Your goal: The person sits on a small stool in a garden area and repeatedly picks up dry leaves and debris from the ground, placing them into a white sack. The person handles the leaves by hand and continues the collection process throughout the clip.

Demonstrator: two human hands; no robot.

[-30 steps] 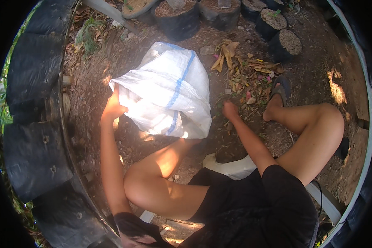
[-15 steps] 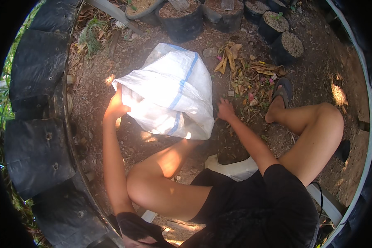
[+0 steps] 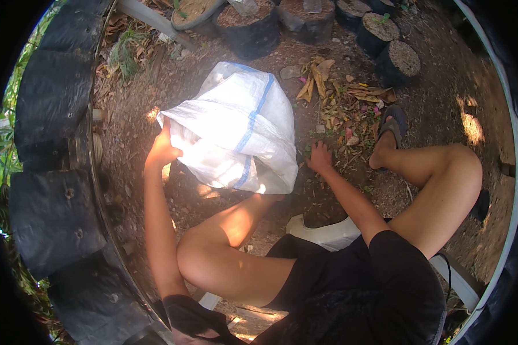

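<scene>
A white woven sack point(image 3: 242, 123) with blue stripes lies bunched in front of me, its mouth toward my left side. My left hand point(image 3: 163, 150) is closed on the edge of that mouth, thumb on the inner side. To the right of the sack, apart from it, my right hand point(image 3: 319, 156) is low over the soil with its fingers apart, near fallen leaves point(image 3: 342, 118). Nothing shows in that hand, though the underside of its fingers is hidden.
Black planting bags point(image 3: 246, 31) filled with soil stand in a row at the back, and more point(image 3: 400, 60) at the back right. Black sheeting point(image 3: 54, 98) runs down the left side. My sandalled foot point(image 3: 390, 132) rests right of the leaves. A pale object point(image 3: 325, 234) lies between my legs.
My right hand has shifted slightly right, away from the sack, and its fingers now show more spread. The left hand keeps its hold on the sack's edge.
</scene>
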